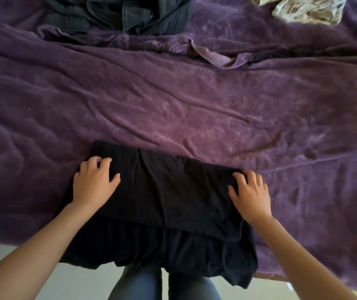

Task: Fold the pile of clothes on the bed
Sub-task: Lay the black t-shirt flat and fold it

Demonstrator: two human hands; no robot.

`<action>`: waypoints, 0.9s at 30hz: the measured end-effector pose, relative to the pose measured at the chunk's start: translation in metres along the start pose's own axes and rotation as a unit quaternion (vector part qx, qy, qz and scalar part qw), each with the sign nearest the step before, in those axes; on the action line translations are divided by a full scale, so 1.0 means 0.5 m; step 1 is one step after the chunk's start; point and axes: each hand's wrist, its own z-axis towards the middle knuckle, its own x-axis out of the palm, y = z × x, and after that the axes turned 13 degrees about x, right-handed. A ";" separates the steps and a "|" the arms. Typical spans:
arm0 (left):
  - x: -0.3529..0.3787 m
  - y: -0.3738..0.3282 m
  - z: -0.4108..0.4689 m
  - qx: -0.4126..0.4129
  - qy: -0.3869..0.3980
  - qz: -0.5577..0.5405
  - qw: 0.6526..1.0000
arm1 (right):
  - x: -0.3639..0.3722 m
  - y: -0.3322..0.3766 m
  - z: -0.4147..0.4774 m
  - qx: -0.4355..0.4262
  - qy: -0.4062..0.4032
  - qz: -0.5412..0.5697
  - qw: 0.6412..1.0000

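Left hand (95, 182) and right hand (250, 193) lay palm-down, fingers loosely bent, pressing the far corners of the black garment (162, 198) at the bed's (194, 105) near edge; nothing gripped. Risk: lower hem overhung the edge; its weight could drag the fold off.

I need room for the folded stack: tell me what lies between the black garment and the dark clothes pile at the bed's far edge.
Head view: only wrinkled purple blanket between the black garment and the dark clothes pile, no other clothing.
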 end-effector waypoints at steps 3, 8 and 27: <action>0.006 -0.005 0.021 0.112 -0.009 0.075 0.991 | 0.009 -0.003 0.005 -0.014 0.028 -0.030 0.999; -0.040 -0.007 0.122 0.101 0.264 0.145 0.948 | -0.004 0.001 0.073 -0.014 0.136 -0.102 0.985; -0.119 0.110 0.056 0.438 -0.131 0.143 0.878 | -0.095 -0.079 0.038 -0.225 -0.228 0.073 0.945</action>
